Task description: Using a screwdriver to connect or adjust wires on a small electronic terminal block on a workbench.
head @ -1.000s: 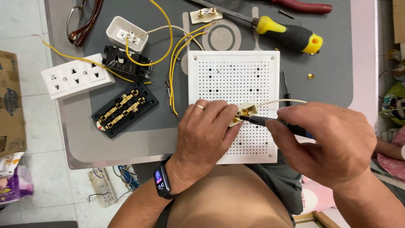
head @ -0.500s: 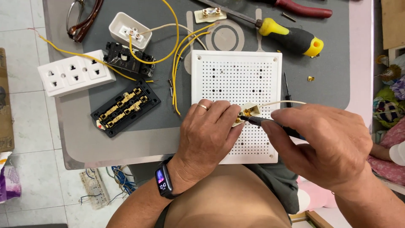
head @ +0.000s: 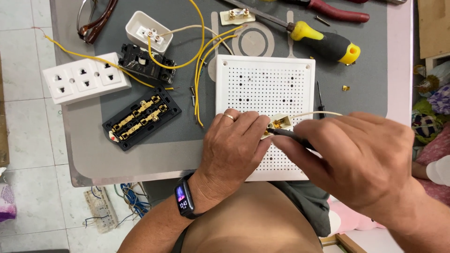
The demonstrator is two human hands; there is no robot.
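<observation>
My left hand [head: 233,145], with a ring and a smartwatch on the wrist, pinches a small cream connector with brass terminals [head: 278,124] against a white perforated board [head: 267,79]. My right hand [head: 358,157] grips a thin dark screwdriver [head: 287,134] whose tip meets the connector's brass part. A pale wire [head: 314,113] runs from the connector to the right, above my right hand.
On the grey mat lie a white triple socket cover [head: 84,77], a black socket base with brass strips [head: 141,116], a small black part [head: 146,62], a white box [head: 144,30], yellow wires [head: 201,61], a yellow-and-black screwdriver [head: 326,44], red-handled pliers [head: 337,10] and glasses [head: 96,21].
The view has shifted a little and drawn closer. Both hands stay on the connector and the screwdriver, with the tip still at the brass terminal.
</observation>
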